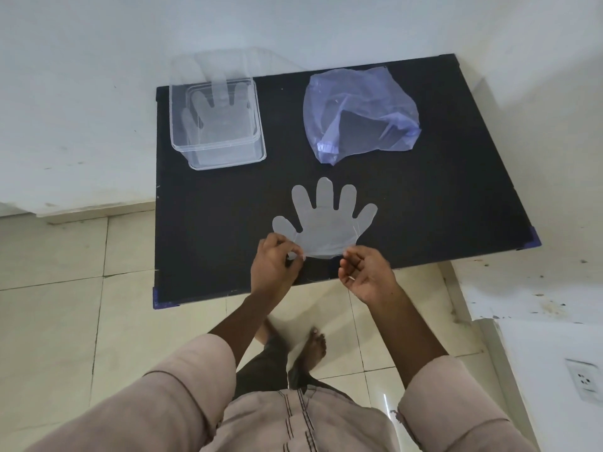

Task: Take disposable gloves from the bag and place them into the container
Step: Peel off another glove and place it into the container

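A clear disposable glove (323, 228) lies flat on the black table (212, 223), fingers pointing away from me. My left hand (275, 264) pinches the cuff's left corner. My right hand (365, 274) pinches the cuff's right corner with thumb and forefinger. The clear plastic container (217, 123) stands at the table's back left with a glove (212, 117) draped inside it, its fingers up against the far wall. A crumpled bluish plastic bag (359, 112) rests at the back right; whether it holds any gloves is unclear.
The table stands against a white wall. Beige floor tiles (65, 305) and my bare feet lie below its near edge. A white ledge with a socket (584, 380) is at the right.
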{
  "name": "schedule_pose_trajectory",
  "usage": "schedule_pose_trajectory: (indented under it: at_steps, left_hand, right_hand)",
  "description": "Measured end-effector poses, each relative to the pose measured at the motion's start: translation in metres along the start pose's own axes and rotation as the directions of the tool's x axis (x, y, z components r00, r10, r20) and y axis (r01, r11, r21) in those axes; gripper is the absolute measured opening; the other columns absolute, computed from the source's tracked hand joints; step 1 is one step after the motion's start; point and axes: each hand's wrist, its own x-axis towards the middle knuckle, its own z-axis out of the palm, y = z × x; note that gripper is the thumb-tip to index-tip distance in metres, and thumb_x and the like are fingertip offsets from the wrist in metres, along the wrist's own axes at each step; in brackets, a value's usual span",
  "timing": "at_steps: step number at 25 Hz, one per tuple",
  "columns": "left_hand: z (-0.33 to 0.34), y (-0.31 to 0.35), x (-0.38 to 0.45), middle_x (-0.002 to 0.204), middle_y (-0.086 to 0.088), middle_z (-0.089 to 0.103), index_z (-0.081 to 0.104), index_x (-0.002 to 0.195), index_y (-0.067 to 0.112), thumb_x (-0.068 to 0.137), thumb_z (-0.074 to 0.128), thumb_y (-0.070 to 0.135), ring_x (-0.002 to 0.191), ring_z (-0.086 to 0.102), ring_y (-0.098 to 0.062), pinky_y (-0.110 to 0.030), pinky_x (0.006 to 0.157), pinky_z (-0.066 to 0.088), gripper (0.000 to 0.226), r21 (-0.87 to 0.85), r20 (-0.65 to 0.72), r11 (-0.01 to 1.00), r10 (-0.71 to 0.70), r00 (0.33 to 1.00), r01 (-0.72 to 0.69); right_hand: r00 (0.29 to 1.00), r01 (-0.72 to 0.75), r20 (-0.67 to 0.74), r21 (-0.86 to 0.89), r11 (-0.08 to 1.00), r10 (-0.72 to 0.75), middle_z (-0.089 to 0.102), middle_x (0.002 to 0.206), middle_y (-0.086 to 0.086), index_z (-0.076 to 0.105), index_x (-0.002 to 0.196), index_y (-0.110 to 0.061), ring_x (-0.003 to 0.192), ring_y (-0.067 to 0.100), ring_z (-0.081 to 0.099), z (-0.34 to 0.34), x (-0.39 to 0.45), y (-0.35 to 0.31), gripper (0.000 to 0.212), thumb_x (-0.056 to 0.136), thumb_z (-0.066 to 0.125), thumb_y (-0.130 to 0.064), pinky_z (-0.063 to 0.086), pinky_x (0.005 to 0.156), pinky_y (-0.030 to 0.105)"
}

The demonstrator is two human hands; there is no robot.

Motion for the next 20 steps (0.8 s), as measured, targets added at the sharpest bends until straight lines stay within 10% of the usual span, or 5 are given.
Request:
schedule_pose_trajectory:
  at_steps: [3,6,8,13,20]
  left_hand:
    - [-0.009,0.004,0.014,0.101,0.006,0.058,0.076,0.087,0.017,0.084,0.072,0.027,0.096,0.05,-0.011,-0.012,0.078,0.042,0.011,-0.1,0.089,0.993,-0.054,0.995,0.063]
    - [-0.015,0.007,0.024,0.102,0.003,0.062,0.076,0.083,0.019,0.082,0.074,0.025,0.092,0.057,-0.015,-0.03,0.084,0.053,0.006,-0.145,0.142,0.985,-0.073,0.987,0.094]
    - [-0.019,0.01,0.028,0.105,0.001,0.065,0.076,0.082,0.019,0.082,0.075,0.024,0.09,0.059,-0.016,-0.031,0.084,0.054,0.005,-0.152,0.162,0.983,-0.077,0.984,0.102]
    - [-0.033,0.016,0.037,0.105,-0.001,0.069,0.076,0.084,0.019,0.082,0.075,0.022,0.089,0.062,-0.017,-0.032,0.078,0.056,0.004,-0.178,0.175,0.98,-0.058,0.983,0.089]
    - [-0.078,0.036,0.068,0.102,-0.013,0.073,0.075,0.094,0.009,0.087,0.069,0.014,0.091,0.07,-0.021,-0.036,0.069,0.062,0.01,-0.571,0.239,0.794,-0.084,0.967,0.21]
  right_hand:
    - [0.891,0.442,0.066,-0.355,0.824,-0.449,0.057,0.111,0.004,0.049,0.12,-0.017,0.102,0.022,0.058,-0.024,0.003,-0.003,0.052,0.079,0.075,-0.034,0.053,0.08,0.037]
    - [0.702,0.597,0.452,-0.795,0.108,-0.55,0.035,0.146,0.004,0.032,0.14,-0.025,0.126,0.02,0.043,-0.05,0.018,-0.001,0.1,0.06,0.088,-0.045,0.049,0.095,0.037]
    - [0.638,0.587,0.548,-0.801,-0.119,-0.541,0.03,0.153,0.006,0.03,0.144,-0.027,0.135,0.025,0.038,-0.043,0.025,-0.002,0.1,0.063,0.085,-0.047,0.047,0.098,0.045]
    - [0.493,0.698,0.581,-0.709,-0.104,-0.647,0.063,0.128,0.012,0.064,0.121,-0.013,0.119,0.026,0.058,0.001,0.029,-0.027,0.037,0.087,0.069,-0.027,0.048,0.103,0.045]
    - [0.569,0.793,0.543,-0.56,0.238,-0.617,0.068,0.098,0.008,0.066,0.095,-0.01,0.09,0.018,0.066,0.04,-0.01,-0.069,0.012,0.094,0.059,-0.02,0.062,0.067,0.03]
